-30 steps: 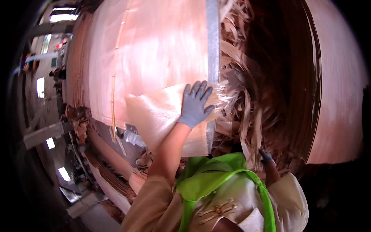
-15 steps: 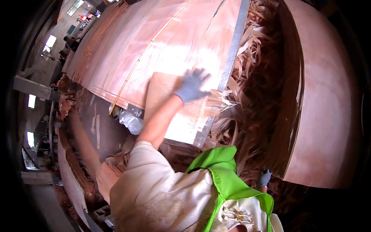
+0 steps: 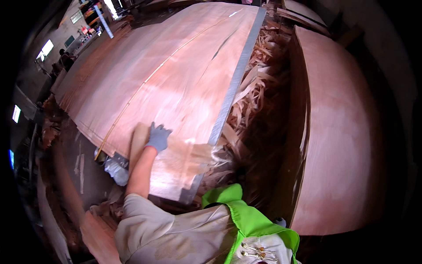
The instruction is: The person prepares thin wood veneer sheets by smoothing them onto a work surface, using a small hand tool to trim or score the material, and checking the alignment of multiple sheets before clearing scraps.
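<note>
My left hand (image 3: 158,137), in a grey glove, rests on the near part of a wide, pinkish wood veneer sheet (image 3: 184,79), its fingers apart. Right beside it, a smaller piece of veneer (image 3: 138,141) curls up along its left edge under my forearm. Torn, frayed veneer ends (image 3: 206,156) stick out to the right of that hand, over the grey metal edge strip (image 3: 235,88). Of my right hand (image 3: 280,221) only a bit of grey glove shows beyond the green apron; its fingers are hidden.
A thin, light stick (image 3: 145,83) lies lengthwise on the sheet. Curly veneer scraps (image 3: 255,88) fill the gap on the right, before a tall stack of veneer sheets (image 3: 338,132). Clear plastic (image 3: 116,171) sits at the near left corner. Another person (image 3: 67,60) is far left.
My left hand has shifted left across the veneer, and the small piece's left edge now curls up. The whole view has swung, and my right hand is more hidden than before.
</note>
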`<state>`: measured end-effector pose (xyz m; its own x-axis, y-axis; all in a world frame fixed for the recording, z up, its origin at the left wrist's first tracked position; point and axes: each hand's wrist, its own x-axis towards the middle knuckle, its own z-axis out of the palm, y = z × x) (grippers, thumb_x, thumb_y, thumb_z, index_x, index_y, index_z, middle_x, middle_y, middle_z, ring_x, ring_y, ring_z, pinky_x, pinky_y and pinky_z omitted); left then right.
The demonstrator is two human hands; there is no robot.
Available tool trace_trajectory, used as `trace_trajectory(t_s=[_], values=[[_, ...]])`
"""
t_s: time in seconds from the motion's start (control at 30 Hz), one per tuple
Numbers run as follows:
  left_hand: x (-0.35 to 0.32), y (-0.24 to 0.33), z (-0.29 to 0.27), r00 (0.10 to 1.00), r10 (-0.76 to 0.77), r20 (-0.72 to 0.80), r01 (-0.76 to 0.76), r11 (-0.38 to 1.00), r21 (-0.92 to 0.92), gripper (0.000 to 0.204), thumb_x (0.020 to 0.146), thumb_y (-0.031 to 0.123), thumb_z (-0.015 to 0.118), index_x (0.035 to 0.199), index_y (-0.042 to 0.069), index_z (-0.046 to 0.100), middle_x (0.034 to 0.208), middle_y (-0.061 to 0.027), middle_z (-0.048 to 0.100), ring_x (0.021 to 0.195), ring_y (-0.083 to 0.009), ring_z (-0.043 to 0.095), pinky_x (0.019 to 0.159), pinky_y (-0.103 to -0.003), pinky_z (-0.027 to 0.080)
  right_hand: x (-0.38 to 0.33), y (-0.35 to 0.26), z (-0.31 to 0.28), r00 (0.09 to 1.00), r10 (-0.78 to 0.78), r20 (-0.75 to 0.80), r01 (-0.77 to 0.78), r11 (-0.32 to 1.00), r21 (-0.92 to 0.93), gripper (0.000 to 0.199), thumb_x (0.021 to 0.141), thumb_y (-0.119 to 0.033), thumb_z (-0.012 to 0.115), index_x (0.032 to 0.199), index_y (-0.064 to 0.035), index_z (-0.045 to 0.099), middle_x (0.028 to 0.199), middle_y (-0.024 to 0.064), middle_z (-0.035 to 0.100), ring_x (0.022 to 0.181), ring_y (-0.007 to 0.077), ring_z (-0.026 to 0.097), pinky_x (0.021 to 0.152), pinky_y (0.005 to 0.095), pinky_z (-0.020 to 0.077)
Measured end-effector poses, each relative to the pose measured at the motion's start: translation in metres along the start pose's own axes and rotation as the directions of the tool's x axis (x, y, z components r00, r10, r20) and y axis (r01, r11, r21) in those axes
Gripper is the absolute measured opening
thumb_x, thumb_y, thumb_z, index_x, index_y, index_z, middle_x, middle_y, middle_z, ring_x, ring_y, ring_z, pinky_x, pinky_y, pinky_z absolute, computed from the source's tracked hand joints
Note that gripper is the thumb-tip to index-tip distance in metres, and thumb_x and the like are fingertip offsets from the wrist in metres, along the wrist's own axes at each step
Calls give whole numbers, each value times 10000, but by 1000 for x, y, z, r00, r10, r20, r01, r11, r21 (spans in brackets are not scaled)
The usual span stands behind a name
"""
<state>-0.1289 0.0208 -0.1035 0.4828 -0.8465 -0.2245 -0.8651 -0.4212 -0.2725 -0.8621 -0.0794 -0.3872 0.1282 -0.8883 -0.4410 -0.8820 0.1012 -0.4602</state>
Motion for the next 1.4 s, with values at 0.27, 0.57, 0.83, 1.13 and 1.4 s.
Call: trace_trajectory(t_s=[0.27,0.57,0.83,1.13,1.4], values=[[23,-42,-99,986,-131,-105,70,890,-451,125,751,228,648,815,124,675,888,-35,664,871,-219,606,1006,-468,267,173,-154,-92,910,-410,60,413,909,-53,188,762,-165,601,801,17,575,695,189,591,654,317,587,612,387,459],[187,8,-311,869,-191,-457,-206,699,-685,315,787,254,650,950,-15,636,882,-121,671,748,-173,602,697,-320,464,235,-553,-248,723,-683,105,303,450,840,340,862,-177,577,1170,-40,528,800,-38,542,663,54,478,562,206,408],[282,68,-382,903,-1,-430,-351,578,-737,395,784,285,673,978,-54,618,894,-105,651,804,-147,571,757,-282,463,305,-731,-354,354,-887,-298,731,64,679,515,824,-131,627,1259,43,412,1183,94,528,1060,144,487,931,269,368],[366,96,-399,969,83,-233,-239,556,-796,585,797,350,661,1206,-26,477,1018,-120,605,940,-167,546,858,-282,438,461,-813,-404,393,-895,-208,730,166,663,108,787,-87,669,883,-47,639,796,-20,596,715,69,506,658,207,402],[395,117,-269,984,170,-57,-25,-181,-983,511,816,252,654,1219,-9,481,1086,-40,563,986,-111,504,856,-269,418,577,-908,-516,248,-911,-329,892,82,445,170,843,-164,607,951,-45,661,873,0,624,785,71,532,737,215,408]])
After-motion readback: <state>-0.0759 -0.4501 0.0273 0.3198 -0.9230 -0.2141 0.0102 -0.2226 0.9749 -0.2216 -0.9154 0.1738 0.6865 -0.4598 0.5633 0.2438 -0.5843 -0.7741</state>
